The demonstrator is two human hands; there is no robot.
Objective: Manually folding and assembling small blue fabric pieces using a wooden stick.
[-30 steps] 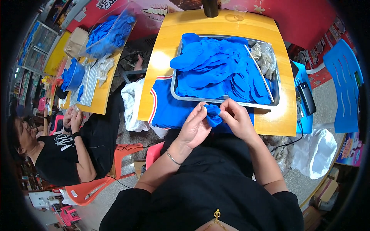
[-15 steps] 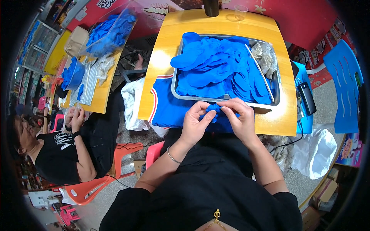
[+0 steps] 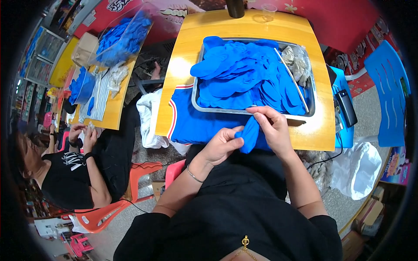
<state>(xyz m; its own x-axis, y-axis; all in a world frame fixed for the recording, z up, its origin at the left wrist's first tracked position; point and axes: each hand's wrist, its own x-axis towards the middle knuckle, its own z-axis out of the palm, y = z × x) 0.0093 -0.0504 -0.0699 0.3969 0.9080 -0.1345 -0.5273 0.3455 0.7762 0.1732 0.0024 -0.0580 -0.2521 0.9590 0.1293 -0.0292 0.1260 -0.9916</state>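
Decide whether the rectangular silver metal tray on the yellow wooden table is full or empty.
Nearly full: overlapping flat blue fabric pieces heap across most of the tray, one jutting past its left rim.

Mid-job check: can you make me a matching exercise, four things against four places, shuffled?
Things:
1. blue piece outside the tray
2. thin pale stick
3. clear cup
4. white bag

Places:
a. near the far edge of the table
b. between the left hand and right hand, gripped by both
c. off the table, beyond its near right corner
d. slanting over the tray's right part

Pairs: 1-b, 2-d, 3-a, 4-c
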